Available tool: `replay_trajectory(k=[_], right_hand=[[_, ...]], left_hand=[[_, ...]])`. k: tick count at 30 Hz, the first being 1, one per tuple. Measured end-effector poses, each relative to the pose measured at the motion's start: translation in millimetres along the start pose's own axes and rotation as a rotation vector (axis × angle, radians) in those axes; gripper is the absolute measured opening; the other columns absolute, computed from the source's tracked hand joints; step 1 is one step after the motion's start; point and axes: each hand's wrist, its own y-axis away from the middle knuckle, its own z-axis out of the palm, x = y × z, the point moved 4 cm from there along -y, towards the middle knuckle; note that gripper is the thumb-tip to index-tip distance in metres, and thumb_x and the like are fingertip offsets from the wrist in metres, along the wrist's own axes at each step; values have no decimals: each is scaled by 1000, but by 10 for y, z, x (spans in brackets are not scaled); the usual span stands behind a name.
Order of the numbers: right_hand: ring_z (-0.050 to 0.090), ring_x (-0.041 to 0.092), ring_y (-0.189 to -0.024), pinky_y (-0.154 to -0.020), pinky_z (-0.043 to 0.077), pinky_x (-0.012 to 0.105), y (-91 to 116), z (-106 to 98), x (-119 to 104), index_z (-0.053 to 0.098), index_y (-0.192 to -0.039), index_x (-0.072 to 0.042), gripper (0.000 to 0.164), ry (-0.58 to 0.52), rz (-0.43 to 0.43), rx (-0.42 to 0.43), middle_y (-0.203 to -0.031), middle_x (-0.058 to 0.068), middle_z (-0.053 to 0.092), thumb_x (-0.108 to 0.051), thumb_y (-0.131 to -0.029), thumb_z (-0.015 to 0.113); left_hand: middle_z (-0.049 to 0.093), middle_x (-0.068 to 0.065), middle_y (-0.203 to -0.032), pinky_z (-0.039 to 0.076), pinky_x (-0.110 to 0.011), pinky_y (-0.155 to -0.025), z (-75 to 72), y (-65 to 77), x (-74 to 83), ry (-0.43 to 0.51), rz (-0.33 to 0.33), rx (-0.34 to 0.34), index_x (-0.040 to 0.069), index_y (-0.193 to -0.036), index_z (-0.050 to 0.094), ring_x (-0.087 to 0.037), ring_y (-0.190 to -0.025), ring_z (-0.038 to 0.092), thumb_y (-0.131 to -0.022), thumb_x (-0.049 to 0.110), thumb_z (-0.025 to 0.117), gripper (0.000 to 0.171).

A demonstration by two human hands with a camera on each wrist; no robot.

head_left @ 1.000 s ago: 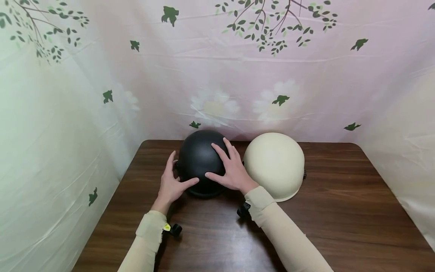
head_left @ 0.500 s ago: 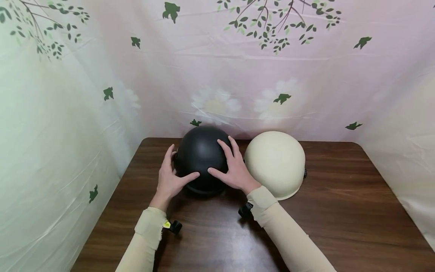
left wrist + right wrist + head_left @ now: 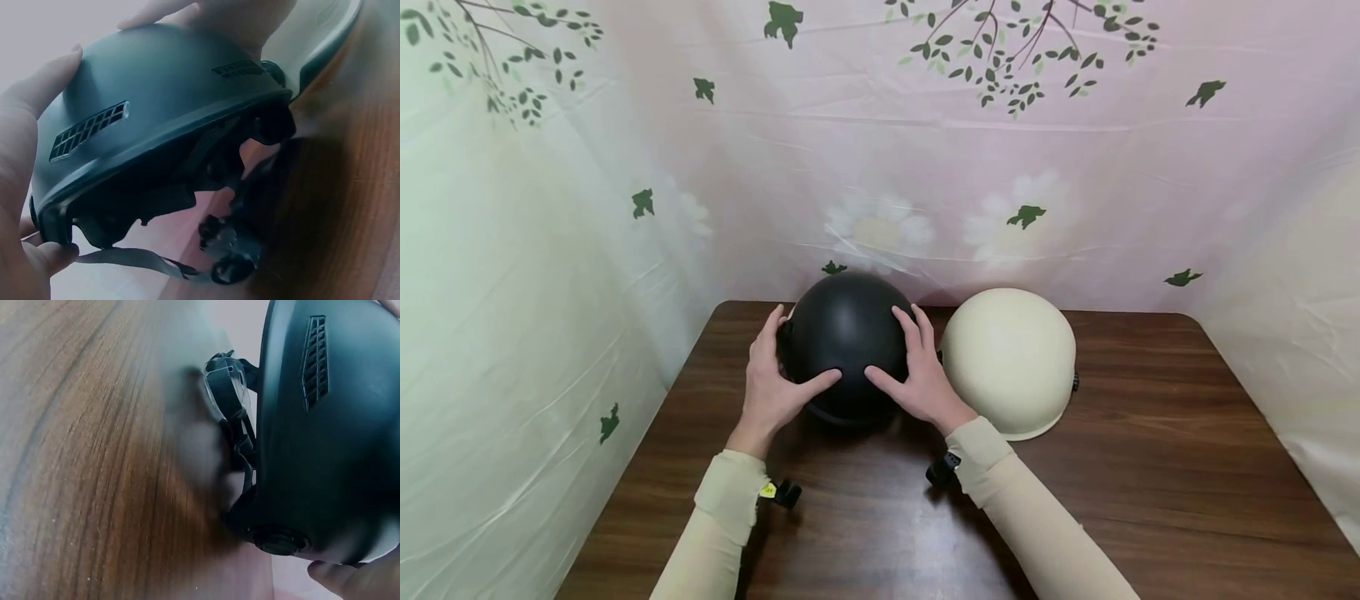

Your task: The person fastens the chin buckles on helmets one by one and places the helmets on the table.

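Between both hands is a black helmet [image 3: 850,333], domed side up. My left hand [image 3: 771,392] grips its left side; in the left wrist view the thumb lies on the shell and fingertips [image 3: 59,256] curl under the rim. My right hand [image 3: 922,383] holds the other side, thumb on the near face and fingers spread over the right. The wrist views show the helmet's rim above the tabletop, padding inside and a chin strap [image 3: 140,257] hanging below. Vent grilles [image 3: 316,362] and a round side knob [image 3: 278,542] show on the shell. Some right fingers are hidden.
A cream helmet [image 3: 1007,358] sits dome up on the brown wooden table [image 3: 1150,467], just right of my right hand. Behind the table hangs a pale printed curtain [image 3: 880,150], which also closes off both sides. Each wrist carries a small black camera [image 3: 787,494].
The black helmet has risen off the table and slightly away from me, with both hands moving along with it. The cream helmet stays in place.
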Motion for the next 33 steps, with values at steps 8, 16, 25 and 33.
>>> replay_trajectory(k=[8, 16, 25, 33], right_hand=[[8, 28, -161, -123, 24, 64, 36, -31, -13, 8, -168, -28, 99, -27, -51, 47, -174, 5, 1, -64, -96, 65], [12, 29, -160, -126, 20, 59, 66, -61, -59, 12, -163, -9, 100, -57, -78, 59, -173, 14, 6, -58, -96, 68], [19, 31, -157, -125, 22, 60, 80, -46, -19, 11, -163, -2, 103, -67, -50, 15, -172, 11, 10, -58, -97, 67], [24, 30, -153, -123, 26, 58, 84, -72, -28, 11, -165, -8, 100, -64, -57, -24, -168, 15, 16, -54, -97, 68]], left_hand=[[43, 2, -163, 39, -67, -110, -52, -75, 180, -31, 133, 24, 34, -166, 29, -30, -147, 36, -67, 39, 100, 122], [45, -13, -161, 41, -65, -110, -54, -97, 261, 17, 263, 49, 17, -164, 35, -29, -146, 38, -70, 42, 96, 115], [32, -7, -168, 32, -67, -117, -38, -96, 327, 15, 300, 96, 4, -159, 40, -28, -153, 31, -78, 65, 81, 109], [35, -9, -166, 41, -60, -114, -64, -125, 362, 50, 343, 84, 2, -158, 40, -28, -149, 37, -75, 39, 89, 104]])
